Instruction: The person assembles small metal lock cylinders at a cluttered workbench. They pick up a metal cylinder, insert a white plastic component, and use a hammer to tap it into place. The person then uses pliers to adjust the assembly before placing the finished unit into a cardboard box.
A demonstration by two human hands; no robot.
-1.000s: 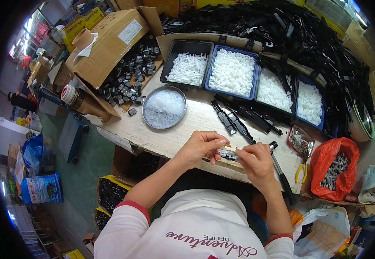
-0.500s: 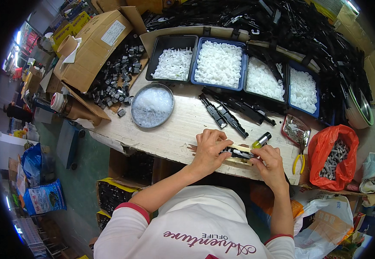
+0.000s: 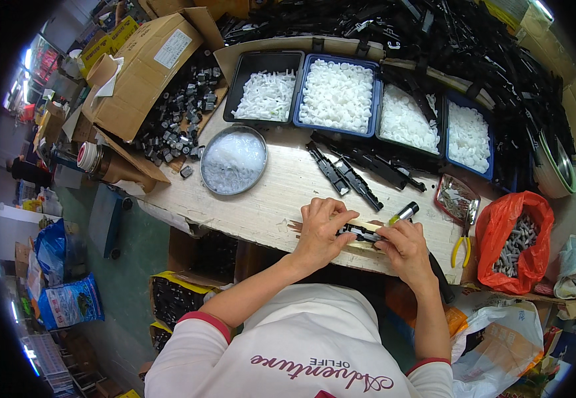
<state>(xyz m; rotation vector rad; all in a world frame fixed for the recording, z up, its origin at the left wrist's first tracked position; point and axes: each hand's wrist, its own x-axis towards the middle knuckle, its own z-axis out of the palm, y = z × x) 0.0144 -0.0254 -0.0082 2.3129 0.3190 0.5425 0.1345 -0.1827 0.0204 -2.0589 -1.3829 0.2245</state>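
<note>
The left hand (image 3: 321, 231) and right hand (image 3: 408, 248) stand near each other but apart, fingers pinched on either end of a black assembly (image 3: 362, 233) over the near edge of the pale tabletop (image 3: 284, 192). It looks part-built; how much is left cannot be told. Two black strips (image 3: 331, 175) lie just beyond the hands, perhaps finished, and plentiful white parts (image 3: 337, 96) farther out. A metal dish (image 3: 228, 193) sits beyond the left hand, a red bag (image 3: 489, 252) right of the right hand; green floor (image 3: 138, 255) shows well left of both
</note>
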